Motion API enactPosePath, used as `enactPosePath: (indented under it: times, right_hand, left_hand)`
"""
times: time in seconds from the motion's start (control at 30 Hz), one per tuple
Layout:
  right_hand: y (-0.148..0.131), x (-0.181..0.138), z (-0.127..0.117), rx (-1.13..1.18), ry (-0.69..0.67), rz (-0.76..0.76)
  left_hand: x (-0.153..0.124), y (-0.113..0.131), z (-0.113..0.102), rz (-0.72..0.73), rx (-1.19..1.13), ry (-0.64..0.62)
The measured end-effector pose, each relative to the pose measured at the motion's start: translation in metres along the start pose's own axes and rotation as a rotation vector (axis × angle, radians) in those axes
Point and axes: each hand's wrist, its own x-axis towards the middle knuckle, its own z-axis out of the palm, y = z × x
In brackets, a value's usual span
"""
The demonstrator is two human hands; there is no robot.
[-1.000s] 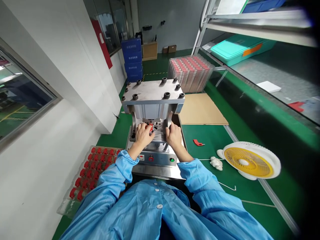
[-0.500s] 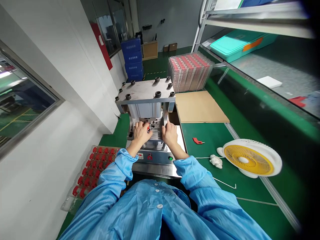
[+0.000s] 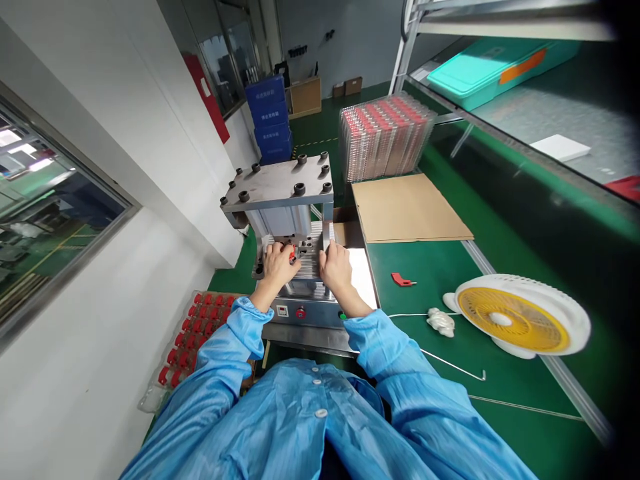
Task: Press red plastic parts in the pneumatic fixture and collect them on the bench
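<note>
The fingers of the left hand [image 3: 279, 267] are curled and slightly parted, and a small red part [image 3: 292, 253] is seen between thumb and forefinger; whether it is gripped or only touched cannot be told. The red part is located over the ribbed plate [image 3: 311, 268] of a metal press [image 3: 280, 183], which is set by the counter's [image 3: 385, 260] near edge. The fingers of the right hand [image 3: 337, 270] are bent against the press's right upright [image 3: 327, 223]; since their tips are hidden, their hold cannot be judged. On the front panel [image 3: 320, 312], a green button [image 3: 343, 315] is partly covered by the right forearm. Left of the press, rows of red pieces [image 3: 199, 325] are held in a clear tray [image 3: 150, 401]. To the right, a loose red piece [image 3: 401, 279] is left lying, and a white-and-yellow fan [image 3: 520, 317] is placed toward the counter's right edge. A cardboard sheet [image 3: 413, 208] is laid toward the far edge.
</note>
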Motion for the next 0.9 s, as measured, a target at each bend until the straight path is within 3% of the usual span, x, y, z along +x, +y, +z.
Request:
enactPosePath:
  times: [0.37,0.6,0.73,0.9]
  right_hand:
    - [-0.005,0.000,-0.001,0.037,-0.017,0.003]
    - [-0.009,-0.002,-0.008,0.080,-0.045,0.012]
    - [-0.008,0.001,-0.015,0.098,-0.086,0.024]
    - [0.000,0.002,-0.021,0.082,-0.186,0.065]
  left_hand:
    - [0.008,-0.006,-0.008,-0.018,0.015,-0.086]
    - [0.004,-0.009,-0.011,0.050,-0.054,-0.145]
    - [-0.022,-0.005,-0.010,0.022,-0.125,-0.053]
    - [-0.091,-0.004,-0.012,-0.171,-0.363,0.008]
